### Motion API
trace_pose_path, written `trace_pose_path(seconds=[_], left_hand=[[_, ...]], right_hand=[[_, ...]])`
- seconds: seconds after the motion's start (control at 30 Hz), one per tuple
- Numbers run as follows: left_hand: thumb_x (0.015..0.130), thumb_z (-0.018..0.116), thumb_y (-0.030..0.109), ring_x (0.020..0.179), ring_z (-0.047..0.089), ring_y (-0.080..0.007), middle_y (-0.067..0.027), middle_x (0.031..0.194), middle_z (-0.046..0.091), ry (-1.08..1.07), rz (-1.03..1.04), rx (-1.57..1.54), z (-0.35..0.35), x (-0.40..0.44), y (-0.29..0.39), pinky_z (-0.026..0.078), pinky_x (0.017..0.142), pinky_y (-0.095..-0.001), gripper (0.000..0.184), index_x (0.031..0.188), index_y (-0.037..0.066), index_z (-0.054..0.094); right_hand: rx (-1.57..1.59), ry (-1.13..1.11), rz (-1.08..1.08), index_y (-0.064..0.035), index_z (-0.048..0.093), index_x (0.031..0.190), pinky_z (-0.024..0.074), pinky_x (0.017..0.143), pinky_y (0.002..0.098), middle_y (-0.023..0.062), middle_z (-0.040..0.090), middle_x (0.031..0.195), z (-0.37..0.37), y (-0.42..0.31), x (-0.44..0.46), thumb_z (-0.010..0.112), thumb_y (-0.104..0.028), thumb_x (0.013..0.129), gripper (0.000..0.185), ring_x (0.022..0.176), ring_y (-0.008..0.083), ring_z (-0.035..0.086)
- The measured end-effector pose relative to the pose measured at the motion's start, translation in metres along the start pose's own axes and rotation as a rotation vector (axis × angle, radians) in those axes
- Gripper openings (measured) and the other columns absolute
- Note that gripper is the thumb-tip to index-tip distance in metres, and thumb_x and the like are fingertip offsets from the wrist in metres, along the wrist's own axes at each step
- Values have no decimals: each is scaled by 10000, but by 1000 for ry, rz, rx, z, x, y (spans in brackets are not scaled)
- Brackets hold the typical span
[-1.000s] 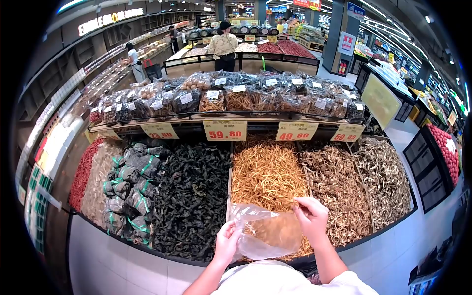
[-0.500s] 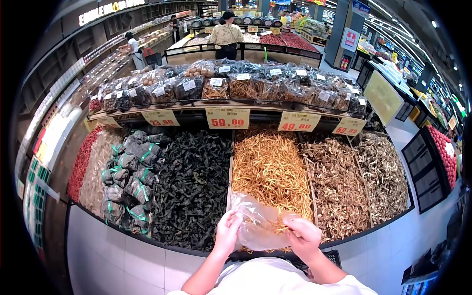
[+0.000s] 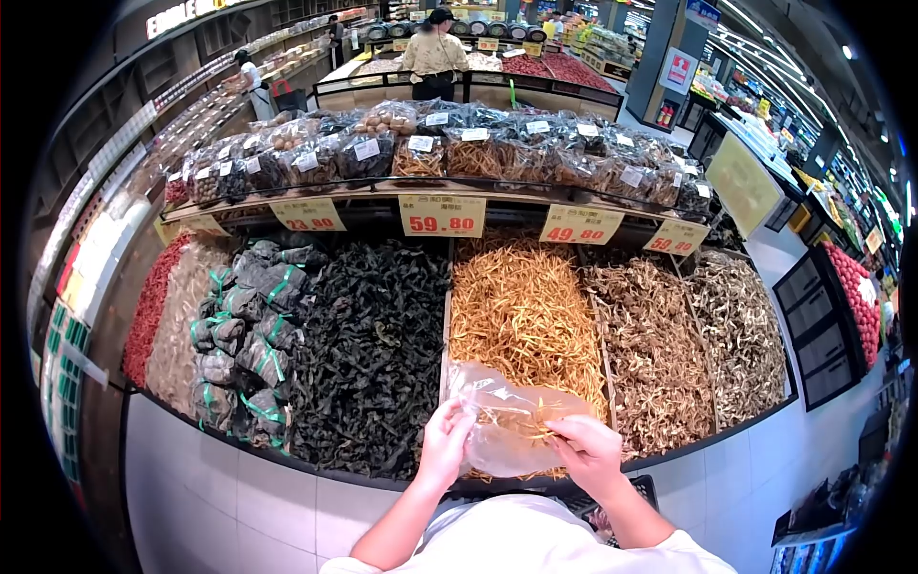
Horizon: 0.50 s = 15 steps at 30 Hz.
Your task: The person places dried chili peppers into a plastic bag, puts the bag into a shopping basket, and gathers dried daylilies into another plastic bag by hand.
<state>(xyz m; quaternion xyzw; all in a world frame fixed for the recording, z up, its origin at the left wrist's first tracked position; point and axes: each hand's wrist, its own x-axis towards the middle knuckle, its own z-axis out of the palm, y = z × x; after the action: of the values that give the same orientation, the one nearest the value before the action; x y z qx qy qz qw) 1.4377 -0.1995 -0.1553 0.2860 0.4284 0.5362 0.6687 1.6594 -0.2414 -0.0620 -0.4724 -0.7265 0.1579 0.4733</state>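
Observation:
My left hand (image 3: 446,446) is closed on the left edge of a clear plastic bag (image 3: 509,453), held low over the front of the bin of golden dried daylily strips (image 3: 521,306). My right hand (image 3: 593,453) is at the bag's right side, thumb and fingers pinched on a few dried daylily strips (image 3: 543,417). Whether those fingers also grip the bag's film, I cannot tell. More yellowish strips show through or against the film.
Left of the daylily bin lie black dried seaweed (image 3: 368,354) and seaweed bundles tied with green bands (image 3: 263,359). To its right are brownish dried mushroom-like pieces (image 3: 655,349). Bagged goods (image 3: 478,153) line the shelf behind price signs (image 3: 442,216). A person (image 3: 435,59) stands beyond.
My right hand has shifted slightly left and up, and the strips at its fingertips now show more over the bag. The left hand keeps its hold. The whole view has shifted a little.

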Motion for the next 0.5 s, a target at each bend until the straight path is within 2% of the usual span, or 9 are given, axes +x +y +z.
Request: trace_pose_path(seconds=[0.03,0.17,0.23,0.37,0.43,0.5], left_hand=[[995,619,84,622,499,-5,24,847,640,-24,-10,14,0,-2,1,379,526,-177,368,1342,2,528],[1001,624,101,600,486,1,25,853,647,-40,-25,78,1,-10,4,362,507,-171,370,1348,5,539],[1009,627,122,592,477,3,33,844,639,-42,-66,75,6,-13,9,346,500,-165,375,1358,12,543],[1015,626,138,586,472,2,41,829,630,-73,-66,90,9,-13,9,334,494,-165,367,1355,21,553],[1015,626,139,584,463,5,46,821,625,-91,-46,84,11,-12,6,328,492,-166,370,1362,33,554],[1015,625,140,581,456,8,51,819,622,-91,-63,91,14,-14,10,322,491,-165,371,1366,41,555]], right_hand=[[-11,-29,13,-22,736,1039,579,723,321,134,722,940,4,3,0,754,38,808,239,828,262,715],[-45,-139,27,-25,729,1057,581,756,332,119,728,955,20,25,-3,750,-16,838,221,867,268,715],[-96,-233,-5,-43,728,1073,579,804,350,112,723,1022,25,32,-3,740,-74,865,210,929,284,707],[-119,-327,-11,-64,725,1096,574,838,375,110,709,1091,25,33,6,712,-106,889,212,972,305,699],[-191,-446,-7,-70,720,1100,567,862,391,111,696,1142,19,30,12,681,-135,910,205,1006,302,692],[-184,-458,-12,-70,718,1096,568,856,395,109,700,1123,11,26,17,674,-141,914,201,995,302,692]])
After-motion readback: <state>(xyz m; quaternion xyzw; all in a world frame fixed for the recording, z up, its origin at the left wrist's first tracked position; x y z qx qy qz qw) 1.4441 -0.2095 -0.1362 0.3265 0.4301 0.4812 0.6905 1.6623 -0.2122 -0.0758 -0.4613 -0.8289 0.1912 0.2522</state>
